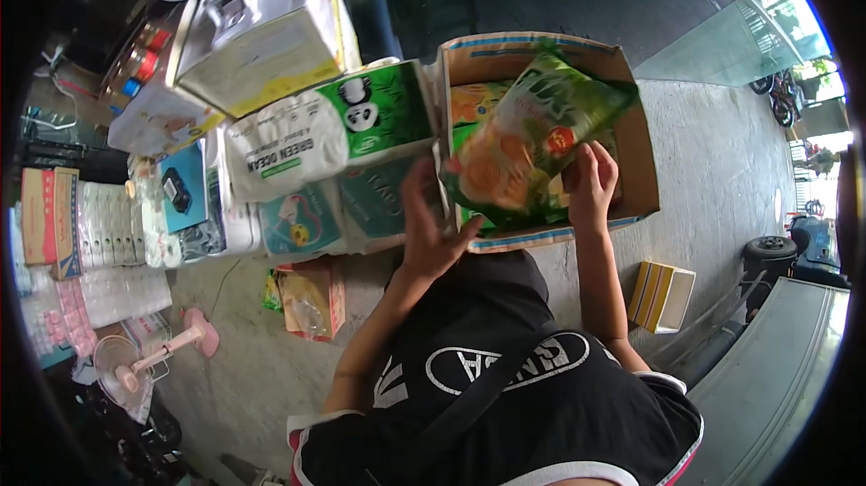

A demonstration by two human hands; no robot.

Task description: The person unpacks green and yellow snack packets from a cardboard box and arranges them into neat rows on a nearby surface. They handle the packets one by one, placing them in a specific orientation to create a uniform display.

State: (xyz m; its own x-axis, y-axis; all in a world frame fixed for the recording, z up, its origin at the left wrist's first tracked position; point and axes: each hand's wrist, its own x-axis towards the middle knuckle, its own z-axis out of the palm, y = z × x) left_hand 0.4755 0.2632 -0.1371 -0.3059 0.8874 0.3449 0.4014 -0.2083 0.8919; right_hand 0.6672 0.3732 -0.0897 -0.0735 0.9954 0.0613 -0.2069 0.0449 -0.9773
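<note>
Bag (532,138) slants lengthwise from near-left to far-right, right hand (591,184) pinching its edge, left hand (431,235) spread.

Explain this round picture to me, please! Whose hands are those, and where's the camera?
There's no robot here: these are a person's own bare hands. The camera sits on their head, looking down; its wide lens bends straight edges. The right hand holds a green snack bag over an open cardboard box. The left hand, blurry and open, is beside the box. On the left, a panda-printed tissue pack lies on teal packs. A pink fan is on the grey floor.
</note>
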